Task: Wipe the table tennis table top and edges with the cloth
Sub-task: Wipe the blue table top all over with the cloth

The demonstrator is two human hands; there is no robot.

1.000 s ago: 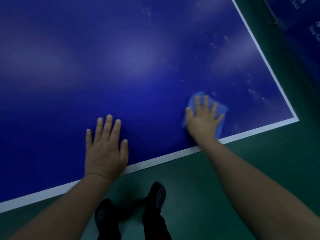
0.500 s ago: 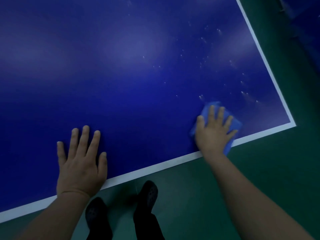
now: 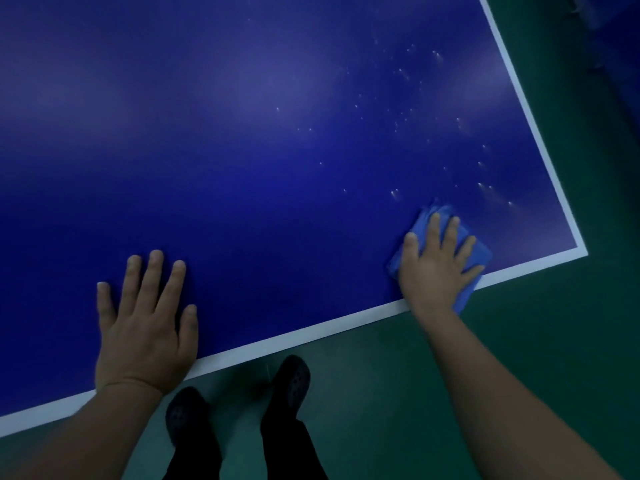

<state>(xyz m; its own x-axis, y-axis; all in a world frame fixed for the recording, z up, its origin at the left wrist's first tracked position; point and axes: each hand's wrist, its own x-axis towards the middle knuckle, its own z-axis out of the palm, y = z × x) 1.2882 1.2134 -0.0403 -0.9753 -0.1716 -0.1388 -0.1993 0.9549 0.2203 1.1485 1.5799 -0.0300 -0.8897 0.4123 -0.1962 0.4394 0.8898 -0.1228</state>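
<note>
The dark blue table tennis table (image 3: 277, 150) with a white border line fills most of the view; its near right corner lies at the right. My right hand (image 3: 438, 261) presses a folded blue cloth (image 3: 479, 252) flat on the top, fingers spread, close to the near edge and left of the corner. Part of the cloth hangs over the white edge line. My left hand (image 3: 145, 327) rests flat on the table at the near edge, fingers straight. Small pale specks dot the surface beyond the cloth.
A green floor (image 3: 519, 341) surrounds the table. My two dark shoes (image 3: 287, 379) stand just below the near edge. Something dark blue shows at the upper right corner (image 3: 620, 36).
My right hand has slid the cloth to the right along the near edge, closer to the corner. My left hand has shifted left and stays flat.
</note>
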